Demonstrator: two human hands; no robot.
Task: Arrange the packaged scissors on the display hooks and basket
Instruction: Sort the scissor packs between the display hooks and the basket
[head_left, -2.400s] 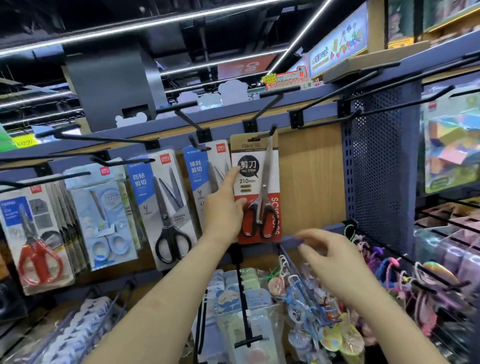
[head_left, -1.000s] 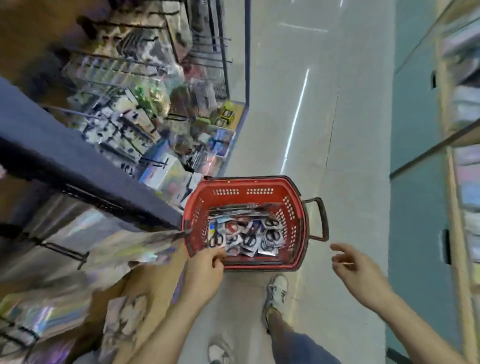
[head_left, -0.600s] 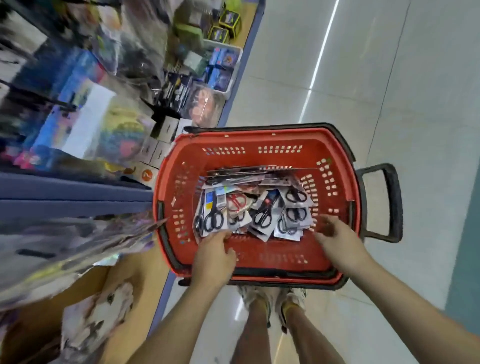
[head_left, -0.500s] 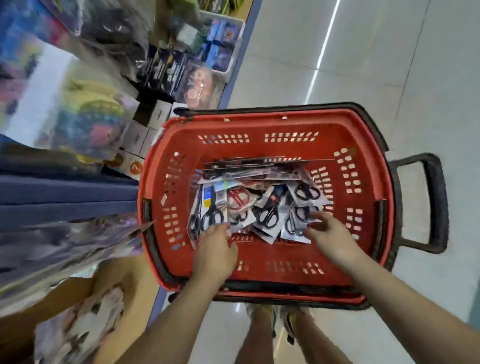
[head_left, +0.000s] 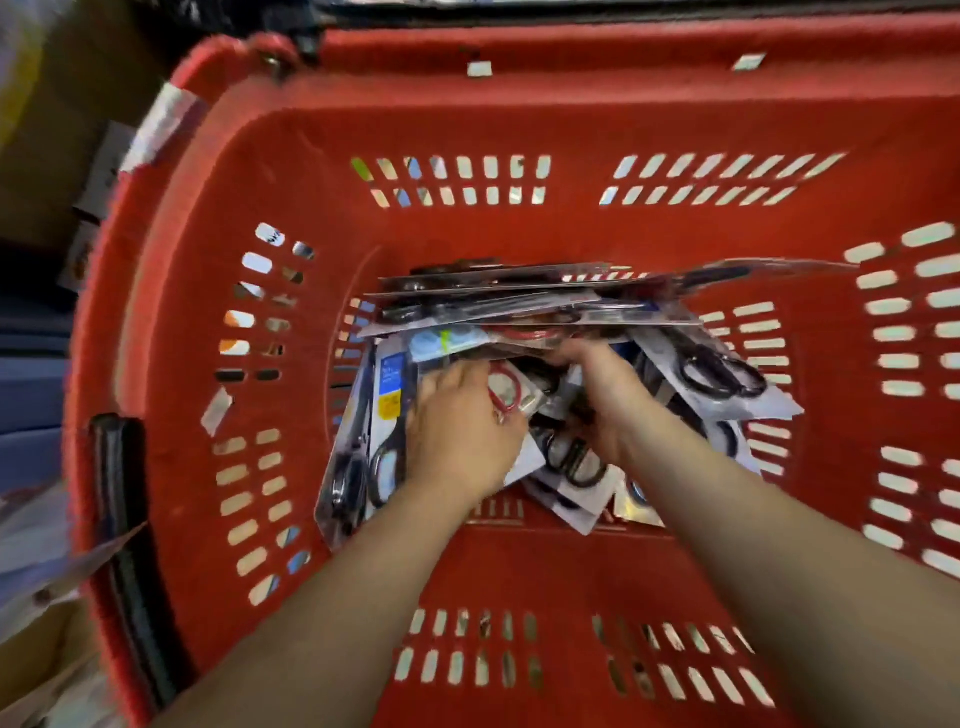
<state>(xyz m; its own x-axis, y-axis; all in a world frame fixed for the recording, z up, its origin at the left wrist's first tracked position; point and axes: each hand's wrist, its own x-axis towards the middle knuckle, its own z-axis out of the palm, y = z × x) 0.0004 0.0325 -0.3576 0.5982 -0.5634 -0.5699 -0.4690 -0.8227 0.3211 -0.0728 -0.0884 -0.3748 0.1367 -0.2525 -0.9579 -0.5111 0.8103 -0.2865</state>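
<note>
Since the packaged scissors (head_left: 571, 457) lie overlapped in a loose heap on the floor of the basket (head_left: 519, 234), pulling one likely drags its neighbours or snags a card corner. State: left hand (head_left: 462, 431) sits curled on the heap, touching a red-handled pack (head_left: 506, 389); right hand (head_left: 597, 395) reaches under the flat stack (head_left: 493, 296) by the far wall, fingertips hidden. Can't tell if either has a pack. That stack overhangs both hands and could slide. Nearby: blue-card pack (head_left: 389, 384) beside left hand, black handle (head_left: 114, 493) on left rim.
</note>
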